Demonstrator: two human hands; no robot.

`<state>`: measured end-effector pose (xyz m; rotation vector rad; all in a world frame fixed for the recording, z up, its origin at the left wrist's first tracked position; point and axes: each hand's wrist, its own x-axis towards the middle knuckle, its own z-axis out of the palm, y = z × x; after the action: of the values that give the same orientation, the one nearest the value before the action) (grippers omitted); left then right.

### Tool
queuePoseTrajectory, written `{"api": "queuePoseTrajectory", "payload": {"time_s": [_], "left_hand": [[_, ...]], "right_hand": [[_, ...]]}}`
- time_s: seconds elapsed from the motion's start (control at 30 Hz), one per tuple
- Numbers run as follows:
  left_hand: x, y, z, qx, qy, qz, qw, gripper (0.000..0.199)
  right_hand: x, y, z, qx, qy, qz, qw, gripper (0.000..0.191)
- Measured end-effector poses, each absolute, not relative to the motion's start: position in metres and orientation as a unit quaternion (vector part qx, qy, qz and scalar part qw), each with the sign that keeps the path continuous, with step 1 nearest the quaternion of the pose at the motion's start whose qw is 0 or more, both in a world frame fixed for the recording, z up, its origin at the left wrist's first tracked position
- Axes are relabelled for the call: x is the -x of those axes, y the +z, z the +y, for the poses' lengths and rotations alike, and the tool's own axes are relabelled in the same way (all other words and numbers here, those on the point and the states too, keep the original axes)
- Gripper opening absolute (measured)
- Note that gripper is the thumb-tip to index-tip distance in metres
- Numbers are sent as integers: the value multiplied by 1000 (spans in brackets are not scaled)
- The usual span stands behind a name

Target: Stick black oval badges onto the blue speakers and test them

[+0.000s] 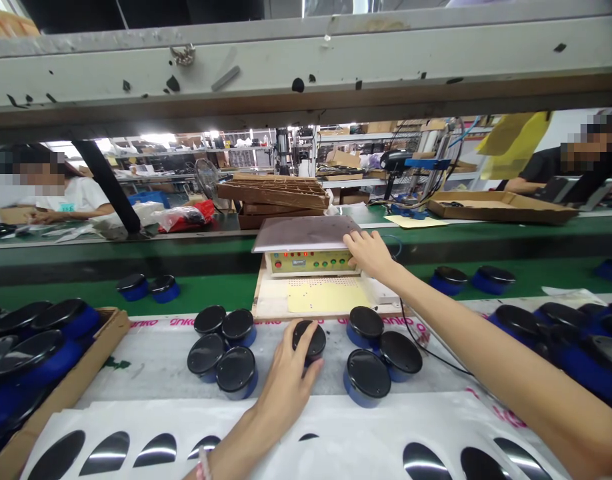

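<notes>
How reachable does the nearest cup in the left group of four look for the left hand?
Probably yes: the left hand is just beside that nearest cup, and nothing stands between them. Its fingers are on another cup, though, so it would likely have to let go first.

Left hand (pixel 285 375) curved — right hand (pixel 370 255) forward
</notes>
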<state>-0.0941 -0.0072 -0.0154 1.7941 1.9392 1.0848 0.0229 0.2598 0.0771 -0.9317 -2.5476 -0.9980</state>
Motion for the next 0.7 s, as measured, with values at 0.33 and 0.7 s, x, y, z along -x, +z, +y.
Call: {"api": "queuePoseTrajectory", "payload": {"time_s": [0.33, 0.7], "left_hand": [[92, -13, -9, -620, 372, 678, 134, 56], [112, -27, -2, -582, 340, 737, -48, 46]], "right_hand": [[-24, 77, 258, 319, -308, -887, 133, 32], [-139, 135, 274, 545, -243, -791, 136, 34]]}}
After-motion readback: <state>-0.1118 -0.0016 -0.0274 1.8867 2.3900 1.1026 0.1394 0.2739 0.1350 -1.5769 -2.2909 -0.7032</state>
